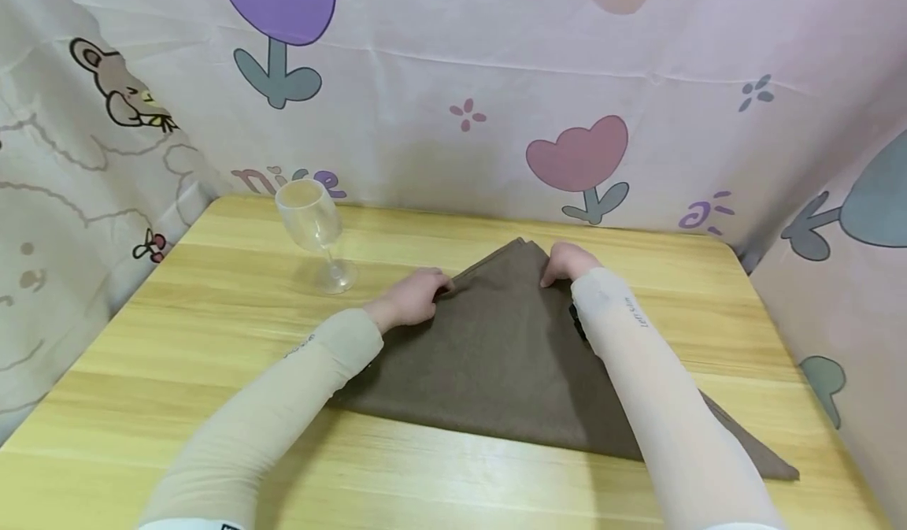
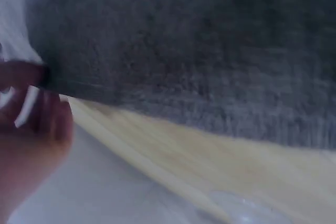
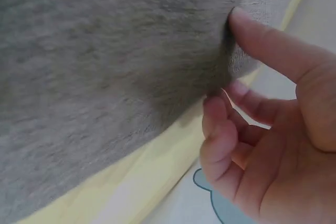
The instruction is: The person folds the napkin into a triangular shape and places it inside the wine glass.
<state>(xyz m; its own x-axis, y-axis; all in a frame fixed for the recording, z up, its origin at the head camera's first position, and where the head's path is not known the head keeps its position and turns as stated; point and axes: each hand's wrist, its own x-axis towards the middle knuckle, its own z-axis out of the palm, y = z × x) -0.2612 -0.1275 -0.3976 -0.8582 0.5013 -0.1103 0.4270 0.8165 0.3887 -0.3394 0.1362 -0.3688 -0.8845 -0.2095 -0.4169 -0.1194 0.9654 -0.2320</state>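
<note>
A brown cloth, folded into a triangle, lies on the table with its peak away from me and its long edge near me. My left hand pinches the left slanting edge, partway up. Close to the peak, my right hand grips the right slanting edge. In the right wrist view, the thumb lies over the cloth and the other fingers curl at its edge. The left wrist view is blurred, but the left hand shows at the cloth's edge, with some fingers under it.
A clear stemmed wine glass stands upright at the back left, apart from the cloth. The wooden table meets a printed fabric backdrop at the back and sides. One cloth corner reaches toward the front right.
</note>
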